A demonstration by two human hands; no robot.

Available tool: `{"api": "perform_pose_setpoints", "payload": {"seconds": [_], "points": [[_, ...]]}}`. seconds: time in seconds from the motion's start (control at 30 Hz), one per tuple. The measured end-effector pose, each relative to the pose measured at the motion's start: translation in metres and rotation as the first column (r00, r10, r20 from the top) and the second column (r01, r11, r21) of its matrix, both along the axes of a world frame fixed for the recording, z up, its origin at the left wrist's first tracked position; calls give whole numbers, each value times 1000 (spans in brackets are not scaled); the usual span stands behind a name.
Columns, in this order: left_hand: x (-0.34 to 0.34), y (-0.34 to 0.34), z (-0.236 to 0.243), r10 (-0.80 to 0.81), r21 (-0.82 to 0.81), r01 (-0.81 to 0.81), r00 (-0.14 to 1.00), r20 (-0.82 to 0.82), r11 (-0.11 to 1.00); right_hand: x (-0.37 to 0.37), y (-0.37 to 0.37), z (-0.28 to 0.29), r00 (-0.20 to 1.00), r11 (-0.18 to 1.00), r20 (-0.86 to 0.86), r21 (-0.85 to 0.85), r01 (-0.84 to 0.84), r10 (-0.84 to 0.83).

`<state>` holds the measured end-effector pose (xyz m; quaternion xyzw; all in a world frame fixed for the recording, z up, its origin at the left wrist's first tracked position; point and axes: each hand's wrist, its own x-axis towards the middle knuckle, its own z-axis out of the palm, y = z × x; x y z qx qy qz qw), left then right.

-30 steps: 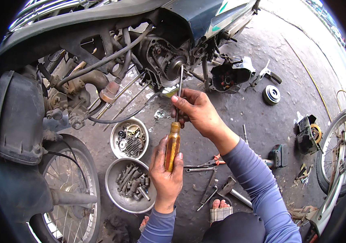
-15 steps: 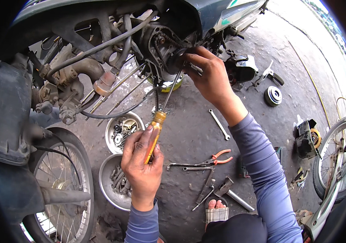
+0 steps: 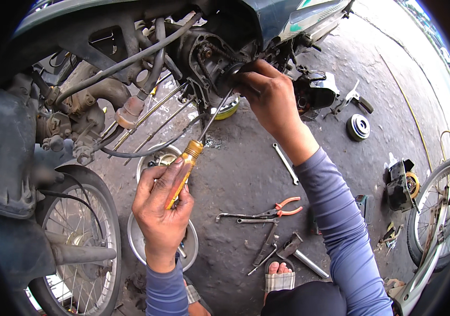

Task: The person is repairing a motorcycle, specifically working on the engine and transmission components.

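Your left hand (image 3: 161,211) grasps the screwdriver (image 3: 194,148) by its near end; from that grip it runs far and right to your right hand (image 3: 273,101) at the open engine (image 3: 214,68). I can't tell what that one grasps.

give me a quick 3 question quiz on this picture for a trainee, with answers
1. Which hand grips the long steel screwdriver with the amber handle?
2. True or false: the metal pliers with orange handles are held in a hand.
3. The right hand is at: (a) the black spoked wheel, (b) the opened grey metal engine casing, (c) the round steel bowl.

Key: 1. The left hand. 2. False; they lie on the dark grey ground. 3. b.
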<state>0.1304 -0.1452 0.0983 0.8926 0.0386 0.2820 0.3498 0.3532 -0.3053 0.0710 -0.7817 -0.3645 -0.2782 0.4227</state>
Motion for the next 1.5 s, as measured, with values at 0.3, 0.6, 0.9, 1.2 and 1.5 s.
{"api": "perform_pose_setpoints", "payload": {"seconds": [0.3,0.6,0.9,1.2,1.5], "points": [[-2,2,6,-52,-22,52,999,1,998,-4,-5,0,1000,1000,-4,19,-22,22],[-14,-3,-6,15,-23,-12,994,108,1000,-9,-2,-12,986,983,-154,160,94,-69],[-11,1,-3,-4,4,4,997,72,1000,-8,2,-15,991,982,-85,152,112,-100],[-21,-9,-11,12,-20,-12,999,38,1000,-14,7,-23,984,946,-161,299,123,-77],[-12,-15,-4,18,-47,-18,1000,-13,999,-19,-2,-27,935,918,-333,395,17,126]]}}
